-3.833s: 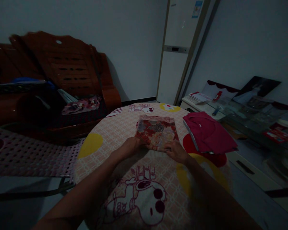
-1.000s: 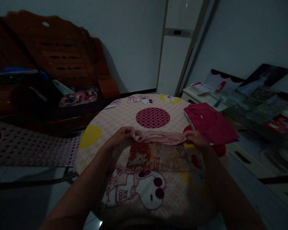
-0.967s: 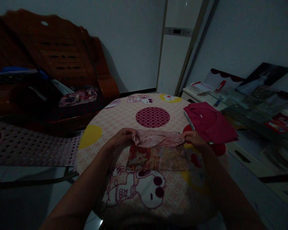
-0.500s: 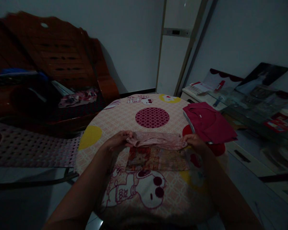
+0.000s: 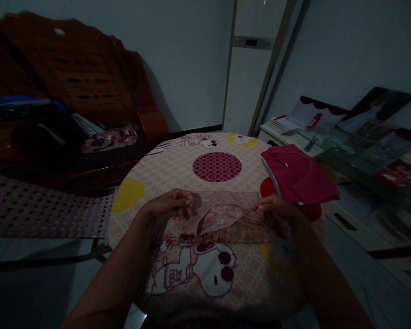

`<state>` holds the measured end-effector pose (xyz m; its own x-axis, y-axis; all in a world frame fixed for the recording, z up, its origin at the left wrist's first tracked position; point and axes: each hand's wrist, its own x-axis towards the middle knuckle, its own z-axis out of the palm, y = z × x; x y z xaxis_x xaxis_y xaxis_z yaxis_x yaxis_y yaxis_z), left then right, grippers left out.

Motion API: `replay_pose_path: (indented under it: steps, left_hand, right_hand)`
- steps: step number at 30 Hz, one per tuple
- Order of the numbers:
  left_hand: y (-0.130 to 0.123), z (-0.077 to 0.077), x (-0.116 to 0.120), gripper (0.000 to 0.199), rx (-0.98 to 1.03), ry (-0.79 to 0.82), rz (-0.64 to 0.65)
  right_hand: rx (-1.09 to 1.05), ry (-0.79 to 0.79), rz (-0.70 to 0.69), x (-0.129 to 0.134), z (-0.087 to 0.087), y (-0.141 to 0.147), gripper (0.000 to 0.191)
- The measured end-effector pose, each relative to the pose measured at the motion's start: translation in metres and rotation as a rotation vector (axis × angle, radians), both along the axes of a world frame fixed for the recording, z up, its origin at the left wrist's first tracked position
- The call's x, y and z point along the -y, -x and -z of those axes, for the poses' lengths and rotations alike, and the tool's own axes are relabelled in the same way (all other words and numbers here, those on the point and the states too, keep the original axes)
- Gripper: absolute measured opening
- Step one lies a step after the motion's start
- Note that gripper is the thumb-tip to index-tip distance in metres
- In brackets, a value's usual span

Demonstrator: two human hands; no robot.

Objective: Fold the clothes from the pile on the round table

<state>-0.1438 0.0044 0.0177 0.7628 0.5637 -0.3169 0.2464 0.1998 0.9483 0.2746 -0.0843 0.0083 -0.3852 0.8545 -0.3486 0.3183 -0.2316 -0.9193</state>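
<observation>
A folded pale pink garment (image 5: 226,208) lies on the round table, its front edge rippled and drooping. From beneath it shows a strip of brown and orange patterned cloth (image 5: 239,235). My left hand (image 5: 174,204) hovers at the garment's left edge, fingers loosely curled and apart, holding nothing I can see. At the opposite edge, my right hand (image 5: 273,205) pinches the pink cloth between thumb and finger. Close behind the right hand sits a stack of folded clothes with a crimson top (image 5: 299,176) uppermost.
A patterned cloth (image 5: 167,169) covers the table. To the left stand a carved wooden sofa (image 5: 85,82) with fabric on its seat and a woven-looking seat (image 5: 55,210). A glass-topped cabinet (image 5: 356,160) with papers and small items is on the right.
The pink garment's front part has come down toward me, covering most of the patterned cloth. My left hand has let go of its edge; my right hand keeps its pinch.
</observation>
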Motion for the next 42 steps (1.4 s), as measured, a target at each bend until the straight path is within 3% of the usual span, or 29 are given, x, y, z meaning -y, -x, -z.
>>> replay_pose_path:
  steps: [6,9,11,14,16,19,22,28,35,42]
  left_hand:
    - [-0.006,0.009,-0.005,0.039,0.016,-0.102,-0.207]
    - [-0.010,0.016,-0.008,0.043,-0.004,-0.144,-0.302]
    - [-0.011,0.021,-0.010,0.045,-0.028,-0.202,-0.389]
    - [-0.012,0.024,-0.013,0.045,-0.075,-0.302,-0.492]
    - [-0.012,0.025,-0.014,0.046,-0.118,-0.350,-0.523]
    - [-0.013,0.026,-0.013,0.049,-0.188,-0.404,-0.522]
    - [-0.016,0.028,-0.014,0.049,-0.240,-0.478,-0.501]
    - [-0.015,0.030,-0.018,0.047,-0.278,-0.561,-0.444]
    - [-0.016,0.021,-0.016,0.036,-0.356,-0.648,-0.343]
    - [-0.025,0.022,-0.017,0.029,-0.615,-0.939,-0.333]
  right_hand:
    - [0.111,0.017,0.092,0.000,-0.006,0.019,0.048]
    - [0.199,0.002,0.128,0.002,-0.009,0.025,0.030]
    - [0.205,0.000,0.052,0.007,-0.013,0.025,0.019]
    - [0.138,0.020,-0.156,0.014,-0.023,0.023,0.029]
    - [0.126,-0.002,-0.177,0.014,-0.028,0.022,0.033]
    - [0.186,-0.130,0.041,0.007,-0.024,0.023,0.036]
    - [0.294,-0.269,0.267,-0.005,-0.010,0.022,0.033]
    - [0.513,-0.465,0.542,-0.021,0.018,0.011,0.022]
    - [0.559,-0.491,0.404,-0.029,0.028,0.013,0.033]
    - [0.741,-0.471,0.333,-0.030,0.020,0.024,0.033]
